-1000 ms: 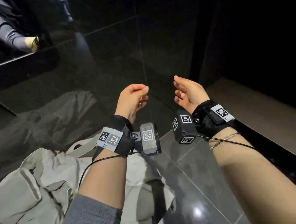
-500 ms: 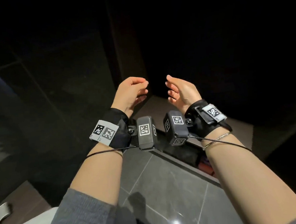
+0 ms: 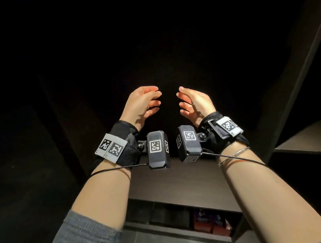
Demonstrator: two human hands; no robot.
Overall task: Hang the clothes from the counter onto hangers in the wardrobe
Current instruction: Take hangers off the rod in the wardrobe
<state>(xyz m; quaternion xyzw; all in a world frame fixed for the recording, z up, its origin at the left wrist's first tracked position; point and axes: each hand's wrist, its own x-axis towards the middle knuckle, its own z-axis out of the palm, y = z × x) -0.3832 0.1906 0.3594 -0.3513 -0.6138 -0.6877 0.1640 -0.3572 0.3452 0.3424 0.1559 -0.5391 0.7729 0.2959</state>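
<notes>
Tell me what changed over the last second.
The view swung from the counter with the pale clothes, now out of frame, to the dark wardrobe and its shelf. The left hand and right hand stay raised, loosely curled, holding nothing.

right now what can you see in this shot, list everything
wardrobe interior: one, very dark, fills the upper frame; no hangers or clothes can be made out
shelf: one, dark brown, below the hands
side shelf: one, brown, right edge
boxes: several, reddish, under the shelf, too dim to count
floor tiles: grey, bottom centre
wrist trackers: two, black with tag markers, one strapped on each wrist
bracelets: thin, silver, right wrist
sleeve: one, grey, left forearm
left hand: raised, fingers loosely curled, holding nothing
right hand: raised, fingers loosely curled, holding nothing
</notes>
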